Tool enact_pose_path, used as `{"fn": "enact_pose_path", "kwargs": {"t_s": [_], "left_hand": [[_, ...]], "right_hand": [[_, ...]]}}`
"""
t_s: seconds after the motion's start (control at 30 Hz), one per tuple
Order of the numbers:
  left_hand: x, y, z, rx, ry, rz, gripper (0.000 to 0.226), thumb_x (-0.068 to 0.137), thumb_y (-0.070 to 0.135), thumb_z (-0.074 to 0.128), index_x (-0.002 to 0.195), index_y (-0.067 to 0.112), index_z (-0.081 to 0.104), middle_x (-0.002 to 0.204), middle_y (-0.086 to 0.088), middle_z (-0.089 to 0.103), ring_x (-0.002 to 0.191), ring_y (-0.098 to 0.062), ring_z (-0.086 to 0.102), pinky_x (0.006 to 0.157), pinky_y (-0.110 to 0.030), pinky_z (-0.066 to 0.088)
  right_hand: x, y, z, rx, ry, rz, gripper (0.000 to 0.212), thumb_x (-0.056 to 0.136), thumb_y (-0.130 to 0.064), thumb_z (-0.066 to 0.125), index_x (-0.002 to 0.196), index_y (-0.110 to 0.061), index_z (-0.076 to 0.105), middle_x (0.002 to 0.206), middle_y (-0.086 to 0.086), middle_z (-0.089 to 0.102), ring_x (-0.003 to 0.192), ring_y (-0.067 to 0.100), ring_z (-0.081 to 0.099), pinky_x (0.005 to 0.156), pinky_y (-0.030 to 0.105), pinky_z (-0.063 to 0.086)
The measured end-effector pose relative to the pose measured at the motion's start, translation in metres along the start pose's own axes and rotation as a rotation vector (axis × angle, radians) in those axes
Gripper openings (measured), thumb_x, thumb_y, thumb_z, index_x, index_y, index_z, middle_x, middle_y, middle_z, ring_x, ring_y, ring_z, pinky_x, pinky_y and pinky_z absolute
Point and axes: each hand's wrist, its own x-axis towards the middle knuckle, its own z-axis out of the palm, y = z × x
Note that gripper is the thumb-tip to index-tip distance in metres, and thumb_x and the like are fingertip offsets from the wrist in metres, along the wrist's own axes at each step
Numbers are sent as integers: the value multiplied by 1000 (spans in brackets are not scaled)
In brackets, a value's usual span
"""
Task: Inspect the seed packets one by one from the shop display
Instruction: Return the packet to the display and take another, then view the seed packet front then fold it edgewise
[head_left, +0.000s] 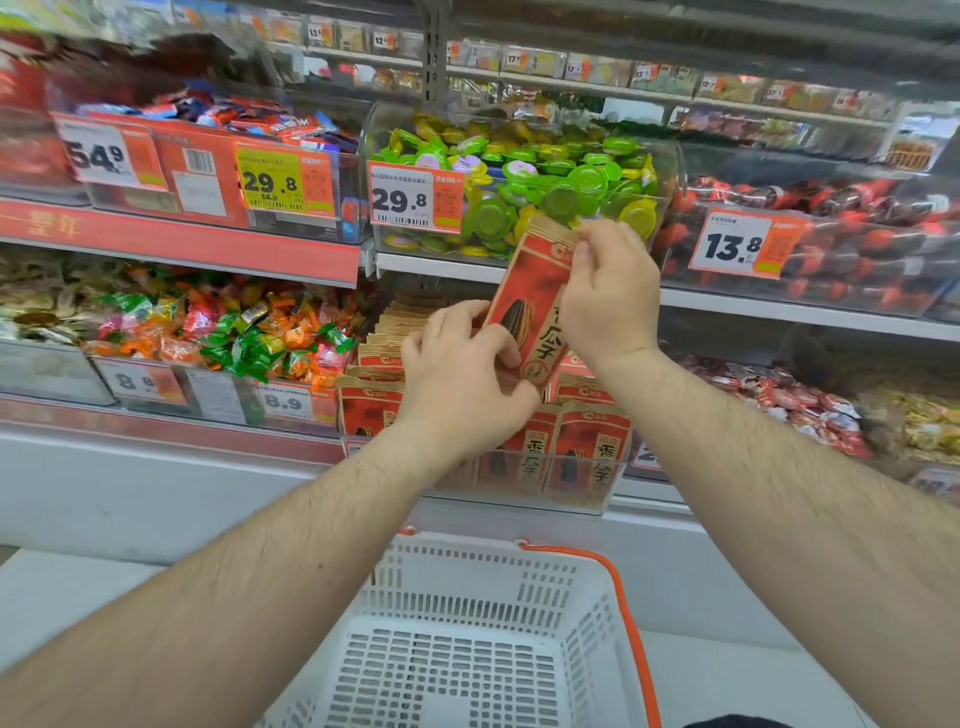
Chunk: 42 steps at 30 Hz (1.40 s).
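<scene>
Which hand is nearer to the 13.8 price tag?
Right. The right hand pinches the seed packet top, just left of the tag; the left hand is lower and farther left.

You can read "54.9" on the price tag (106, 154) at the far left of the upper shelf, "29.8" over "34.9" on the yellow tag (274, 180) beside it, "29.8" on the tag (410, 199) on the green-sweets bin, and "13.8" on the tag (740, 244) to the right. The lower-shelf tag (289, 402) says "8.9". The held seed packet (535, 306) shows "瓜子".
</scene>
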Motion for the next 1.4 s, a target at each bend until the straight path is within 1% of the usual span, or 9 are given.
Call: {"fn": "enact_pose_path", "kwargs": {"t_s": [0.27, 0.4, 0.5, 0.67, 0.8, 0.9, 1.03, 1.23, 1.4], "left_hand": [[-34, -8, -15, -359, 114, -66, 21, 68, 31, 60, 65, 30, 39, 80, 11, 52, 77, -13, 51, 75, -39, 47], [-55, -29, -16, -763, 62, -371, 38, 81, 19, 73, 82, 36, 40, 93, 1, 68, 82, -24, 70, 78, -55, 57], [-68, -47, -13, -685, -86, -370, 24, 87, 9, 73, 92, 27, 58, 86, 0, 73, 78, -14, 69, 78, -45, 60], [-96, -73, 3, -698, -191, -445, 18, 89, 2, 70, 81, 18, 68, 76, 0, 70, 61, -10, 62, 53, -23, 52], [-104, -82, 12, -823, -181, -519, 26, 87, -8, 67, 71, 11, 60, 75, 3, 67, 62, -12, 65, 63, -26, 59], [-104, -83, 9, -894, -155, -508, 25, 85, -13, 66, 72, 8, 59, 78, 0, 66, 66, -14, 66, 69, -31, 61], [-111, -83, 1, -898, -148, -419, 40, 82, -16, 67, 67, 21, 72, 83, -4, 76, 80, -27, 71, 80, -46, 59], [-117, -79, -5, -882, -103, -281, 30, 77, -18, 69, 71, 11, 67, 83, 5, 76, 88, -11, 72, 82, -31, 60], [-120, -79, -5, -893, -101, -254, 29, 73, -11, 72, 68, 17, 70, 84, 5, 76, 89, -12, 73, 87, -31, 58]], "right_hand": [[-54, -24, 0, 53, -183, -4, 24, 86, -11, 43, 90, -3, 65, 86, 9, 61, 86, 28, 56, 72, 34, 36], [-94, -27, -1, 87, -374, 35, 22, 92, -13, 44, 93, -9, 66, 89, -5, 54, 85, 13, 49, 72, 24, 31], [-121, -25, 1, 84, -471, 79, 19, 97, -9, 49, 99, -10, 67, 93, -7, 57, 89, 9, 49, 73, 22, 32], [-160, -20, 3, 209, -531, 316, 16, 95, -20, 60, 102, -34, 59, 88, -14, 61, 81, 5, 55, 69, 22, 43], [-177, -11, -1, 415, -580, 609, 12, 91, -19, 67, 94, -30, 67, 73, -14, 66, 69, 4, 60, 71, 29, 51], [-178, -13, -8, 482, -662, 604, 23, 93, -14, 65, 81, -32, 71, 55, -6, 65, 55, 8, 58, 60, 28, 51], [-179, -15, -18, 533, -664, 577, 27, 88, -11, 70, 81, -38, 74, 68, -3, 73, 67, 15, 69, 68, 30, 58], [-178, -18, -26, 665, -654, 578, 25, 84, -2, 70, 86, -26, 75, 89, -11, 77, 77, 14, 73, 69, 20, 56], [-179, -20, -27, 637, -635, 569, 25, 84, -6, 71, 82, -31, 75, 78, -8, 76, 75, 16, 73, 73, 26, 59]]}}
